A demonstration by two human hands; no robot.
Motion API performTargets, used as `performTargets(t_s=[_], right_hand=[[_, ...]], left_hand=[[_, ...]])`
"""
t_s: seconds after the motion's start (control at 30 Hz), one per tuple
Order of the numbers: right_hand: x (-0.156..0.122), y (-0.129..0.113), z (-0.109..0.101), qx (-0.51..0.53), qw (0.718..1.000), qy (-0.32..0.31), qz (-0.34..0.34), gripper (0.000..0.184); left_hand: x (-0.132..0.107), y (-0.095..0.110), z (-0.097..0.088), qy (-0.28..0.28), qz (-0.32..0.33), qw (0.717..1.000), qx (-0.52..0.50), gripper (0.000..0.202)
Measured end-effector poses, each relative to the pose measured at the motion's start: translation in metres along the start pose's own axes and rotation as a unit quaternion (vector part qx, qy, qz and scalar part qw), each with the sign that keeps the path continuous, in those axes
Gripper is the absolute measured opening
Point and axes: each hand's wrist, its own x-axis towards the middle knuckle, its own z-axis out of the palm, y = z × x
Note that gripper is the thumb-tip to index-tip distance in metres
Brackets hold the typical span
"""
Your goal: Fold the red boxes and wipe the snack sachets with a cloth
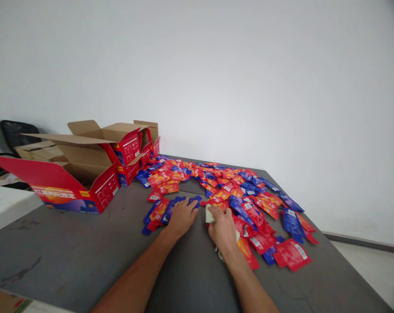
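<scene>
Several red and blue foil packets lie scattered across the far and right side of a grey table. My left hand rests flat, fingers stretched out, on a small heap of blue and red packets. My right hand is closed around a pale, whitish piece that sticks out past its fingers, right beside the red packets. What that piece is I cannot make out.
Open red cardboard boxes with brown flaps stand at the table's far left. A white surface and a dark chair lie left of the table. A white wall rises behind. Floor shows at the right.
</scene>
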Motion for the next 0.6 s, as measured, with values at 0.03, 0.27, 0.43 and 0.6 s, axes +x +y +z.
performTargets(t_s=[0.03,0.27,0.43,0.6], right_hand=[[0.0,0.005,0.001,-0.009,1.0,0.0,0.014,0.069],[-0.001,0.013,0.0,-0.046,0.993,-0.016,0.106,0.055],[-0.001,0.011,0.002,-0.057,0.992,-0.016,0.116,0.056],[0.002,0.018,-0.004,-0.023,0.989,0.007,0.147,0.061]], left_hand=[[0.001,-0.004,0.001,-0.004,-0.002,0.998,0.057,0.036],[0.004,-0.017,-0.004,0.01,-0.04,0.95,0.311,0.03],[0.002,-0.005,0.008,0.027,0.03,0.965,0.258,0.031],[-0.006,0.02,0.027,-0.131,0.161,0.975,0.085,0.036]])
